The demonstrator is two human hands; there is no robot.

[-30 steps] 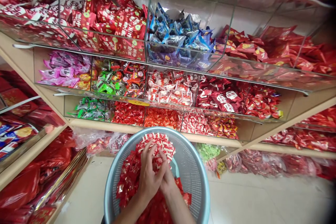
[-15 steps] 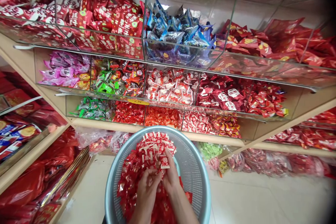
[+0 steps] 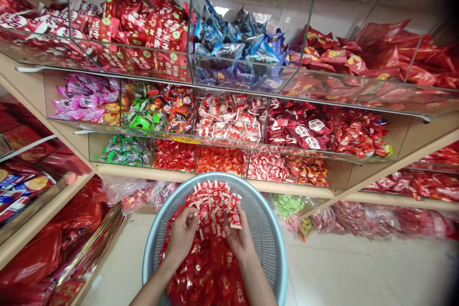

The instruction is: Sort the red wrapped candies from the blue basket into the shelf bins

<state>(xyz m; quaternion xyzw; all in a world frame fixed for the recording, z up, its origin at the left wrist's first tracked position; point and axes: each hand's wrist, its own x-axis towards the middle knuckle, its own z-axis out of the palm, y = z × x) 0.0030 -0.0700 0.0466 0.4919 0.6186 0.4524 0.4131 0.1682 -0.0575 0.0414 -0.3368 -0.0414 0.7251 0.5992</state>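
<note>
Set at bottom centre, before the shelving (image 3: pixel 333 195): a blue-grey perforated basket (image 3: pixel 283 267). Contained toward its far side: a heap of red-and-white wrapped pieces (image 3: pixel 208 201). Contained toward its near side: glossy red packets (image 3: pixel 208 270), with perforated wall exposed at right. Grasped in the right hand (image 3: pixel 239 238), above the basket contents: at least one red-and-white wrapped sachet (image 3: pixel 235 221). Over the left edge of the heap, with fingers curled: the left hand (image 3: pixel 182 234); cannot tell whether gripping a piece. Stocked in the upper clear bins, left to right: red printed bags (image 3: pixel 167 33), blue bags (image 3: pixel 233 40), plain-looking red bags (image 3: pixel 390 55). Stocked in the middle bins: purple packets (image 3: pixel 84 98), green packets (image 3: pixel 147 114), red-and-white packets (image 3: pixel 229 117), dark red packets (image 3: pixel 304 126). Stocked in the bottom bins: green-and-silver packets (image 3: pixel 124 148), then red, orange-red, red-and-white and red-and-yellow sweets (image 3: pixel 270 166). Below the bottom ledge: filled clear plastic bags (image 3: pixel 138 196).
</note>
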